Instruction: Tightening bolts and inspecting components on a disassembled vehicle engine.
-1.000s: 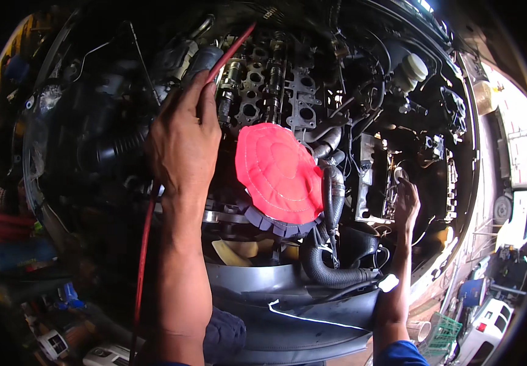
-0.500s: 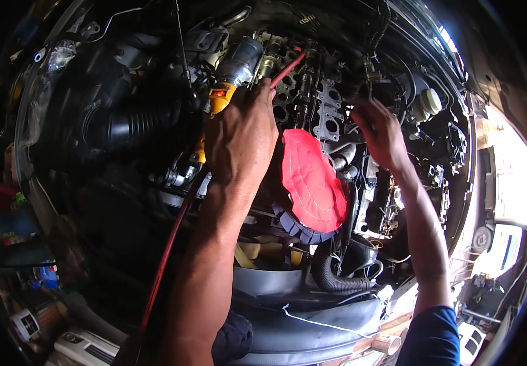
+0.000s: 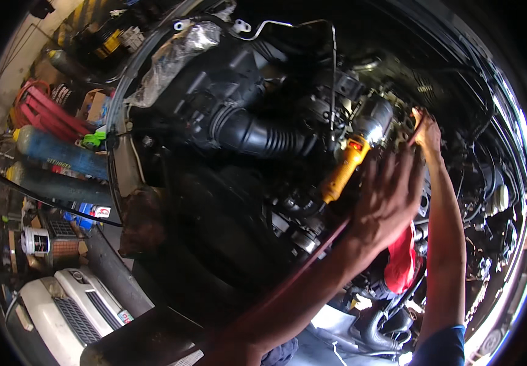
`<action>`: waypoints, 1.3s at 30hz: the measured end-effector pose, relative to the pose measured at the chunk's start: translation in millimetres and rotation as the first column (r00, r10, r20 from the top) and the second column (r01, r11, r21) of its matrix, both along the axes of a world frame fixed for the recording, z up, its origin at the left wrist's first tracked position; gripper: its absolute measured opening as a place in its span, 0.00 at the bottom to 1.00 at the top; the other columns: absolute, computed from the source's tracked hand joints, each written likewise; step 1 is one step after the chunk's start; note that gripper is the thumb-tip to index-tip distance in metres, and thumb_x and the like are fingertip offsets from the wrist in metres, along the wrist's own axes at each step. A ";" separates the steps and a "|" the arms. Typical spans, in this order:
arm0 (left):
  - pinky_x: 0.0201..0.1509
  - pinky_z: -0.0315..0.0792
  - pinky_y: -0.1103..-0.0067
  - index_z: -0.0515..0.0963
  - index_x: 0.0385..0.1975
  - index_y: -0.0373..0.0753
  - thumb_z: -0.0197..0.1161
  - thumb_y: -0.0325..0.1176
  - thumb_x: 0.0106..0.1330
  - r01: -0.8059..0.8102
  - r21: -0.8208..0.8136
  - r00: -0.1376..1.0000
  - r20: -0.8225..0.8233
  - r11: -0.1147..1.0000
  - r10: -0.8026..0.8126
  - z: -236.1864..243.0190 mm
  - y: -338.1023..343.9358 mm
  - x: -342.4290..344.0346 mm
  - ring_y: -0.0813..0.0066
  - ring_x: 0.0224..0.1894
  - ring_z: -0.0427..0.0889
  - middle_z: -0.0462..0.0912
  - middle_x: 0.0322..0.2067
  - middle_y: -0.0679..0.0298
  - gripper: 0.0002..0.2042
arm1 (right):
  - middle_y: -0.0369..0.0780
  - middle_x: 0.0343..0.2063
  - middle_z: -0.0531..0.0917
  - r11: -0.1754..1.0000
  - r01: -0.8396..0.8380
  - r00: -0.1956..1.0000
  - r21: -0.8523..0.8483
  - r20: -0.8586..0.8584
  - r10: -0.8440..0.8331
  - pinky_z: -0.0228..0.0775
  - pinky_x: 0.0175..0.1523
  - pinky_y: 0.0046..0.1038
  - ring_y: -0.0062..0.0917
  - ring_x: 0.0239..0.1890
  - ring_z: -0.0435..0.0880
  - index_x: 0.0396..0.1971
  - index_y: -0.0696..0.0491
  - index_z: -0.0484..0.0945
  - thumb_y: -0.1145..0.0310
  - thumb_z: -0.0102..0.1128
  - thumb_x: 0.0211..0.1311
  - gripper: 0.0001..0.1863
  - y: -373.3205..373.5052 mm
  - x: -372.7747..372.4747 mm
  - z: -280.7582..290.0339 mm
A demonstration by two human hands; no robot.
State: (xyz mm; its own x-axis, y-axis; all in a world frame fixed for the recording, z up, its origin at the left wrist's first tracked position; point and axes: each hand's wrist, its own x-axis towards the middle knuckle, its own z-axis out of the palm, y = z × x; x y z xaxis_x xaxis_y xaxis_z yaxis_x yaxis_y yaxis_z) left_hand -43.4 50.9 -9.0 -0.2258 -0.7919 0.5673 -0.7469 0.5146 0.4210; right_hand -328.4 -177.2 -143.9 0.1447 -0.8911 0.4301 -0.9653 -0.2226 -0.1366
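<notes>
Guiding red hose (image 3: 330, 239), probably; right of yellow tool (image 3: 344, 171), left hand (image 3: 391, 192) hanging spread, right hand (image 3: 429, 137) curled, grips unclear; needing steadiness.

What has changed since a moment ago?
The right hand crossed leftward over the engine to the tip of the red hose and seems to hold it; the left hand, fingers straightened, seems to have let go. The view swung left. The red cloth cap stayed on the engine.

On my feed, a thin red hose (image 3: 329, 240) — blurred, nearly straight — slants up rightward over the engine bay (image 3: 215, 238), its upper stretch hidden from me by the left hand (image 3: 391, 189).
</notes>
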 end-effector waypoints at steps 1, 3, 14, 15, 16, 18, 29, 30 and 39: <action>0.70 0.63 0.45 0.69 0.66 0.29 0.61 0.32 0.63 0.024 -0.080 1.000 -0.017 0.997 -0.025 0.3 1.2 -3.5 0.45 0.61 0.74 0.72 0.61 0.43 0.29 | 0.47 0.42 0.87 0.993 0.106 0.994 0.061 -0.017 -0.105 0.77 0.48 0.41 0.47 0.46 0.85 0.48 0.52 0.83 0.65 0.54 0.71 0.13 -4.0 -1.1 -1.0; 0.75 0.57 0.45 0.74 0.61 0.31 0.61 0.35 0.63 0.020 -0.187 0.992 -0.119 0.982 -0.043 0.4 5.3 -9.1 0.44 0.65 0.72 0.72 0.61 0.43 0.26 | 0.47 0.34 0.85 0.992 0.122 0.987 -0.008 0.102 -0.121 0.71 0.46 0.41 0.44 0.42 0.84 0.36 0.52 0.83 0.44 0.48 0.76 0.26 -8.6 1.8 -1.2; 0.68 0.70 0.51 0.79 0.53 0.34 0.65 0.29 0.63 0.212 -0.211 0.944 -0.208 0.954 -0.256 -20.2 -3.0 -12.4 0.45 0.60 0.78 0.77 0.55 0.48 0.18 | 0.46 0.49 0.87 0.921 0.338 0.939 0.195 -0.131 -0.317 0.64 0.70 0.53 0.43 0.60 0.81 0.46 0.48 0.83 0.57 0.41 0.76 0.19 -12.3 18.5 0.1; 0.65 0.74 0.57 0.79 0.50 0.35 0.65 0.30 0.63 0.267 -0.197 0.943 -0.148 0.943 -0.298 -22.1 -1.7 -15.3 0.50 0.55 0.81 0.79 0.51 0.50 0.16 | 0.47 0.62 0.79 0.896 0.326 0.926 0.302 0.088 -0.367 0.44 0.79 0.59 0.47 0.75 0.63 0.49 0.48 0.83 0.56 0.43 0.75 0.19 -12.5 21.0 -3.1; 0.62 0.76 0.60 0.79 0.46 0.35 0.65 0.31 0.63 0.313 -0.091 0.937 -0.133 0.946 -0.323 -24.3 -0.1 -16.9 0.52 0.52 0.82 0.80 0.47 0.52 0.13 | 0.48 0.66 0.76 0.901 0.352 0.924 0.252 0.057 -0.377 0.42 0.79 0.59 0.50 0.77 0.58 0.51 0.48 0.82 0.57 0.45 0.74 0.19 -12.4 19.5 -2.3; 0.51 0.79 0.65 0.78 0.39 0.37 0.64 0.32 0.65 0.273 0.081 0.962 -0.004 0.959 -0.274 -29.4 0.0 -18.7 0.58 0.43 0.84 0.80 0.37 0.56 0.07 | 0.50 0.69 0.71 0.867 0.380 0.921 0.324 -0.043 -0.387 0.41 0.79 0.61 0.54 0.78 0.54 0.58 0.46 0.81 0.58 0.48 0.72 0.21 -13.4 20.7 -1.2; 0.46 0.82 0.70 0.70 0.62 0.27 0.57 0.57 0.74 -0.062 0.391 0.978 0.208 0.918 -0.023 -45.2 -0.4 -10.8 0.55 0.42 0.87 0.84 0.43 0.43 0.34 | 0.49 0.55 0.84 0.948 0.218 0.951 0.234 -0.270 -0.151 0.53 0.77 0.48 0.43 0.66 0.74 0.62 0.55 0.74 0.60 0.55 0.71 0.24 9.6 8.7 23.7; 0.47 0.82 0.67 0.67 0.65 0.25 0.57 0.56 0.74 -0.044 0.421 0.983 0.181 0.906 -0.036 -46.2 -0.8 -10.9 0.52 0.43 0.87 0.84 0.44 0.39 0.36 | 0.50 0.56 0.83 0.964 0.186 0.962 0.192 -0.236 -0.139 0.55 0.76 0.47 0.44 0.64 0.76 0.62 0.55 0.74 0.59 0.56 0.72 0.24 26.1 12.8 34.2; 0.37 0.79 0.60 0.82 0.31 0.31 0.57 0.56 0.74 0.061 0.366 0.994 0.057 0.929 -0.088 -48.0 2.2 -7.9 0.47 0.33 0.87 0.83 0.26 0.43 0.28 | 0.53 0.67 0.72 0.775 -0.337 0.931 0.535 0.314 0.188 0.62 0.73 0.46 0.45 0.71 0.69 0.69 0.55 0.70 0.45 0.70 0.63 0.41 291.9 81.2 121.4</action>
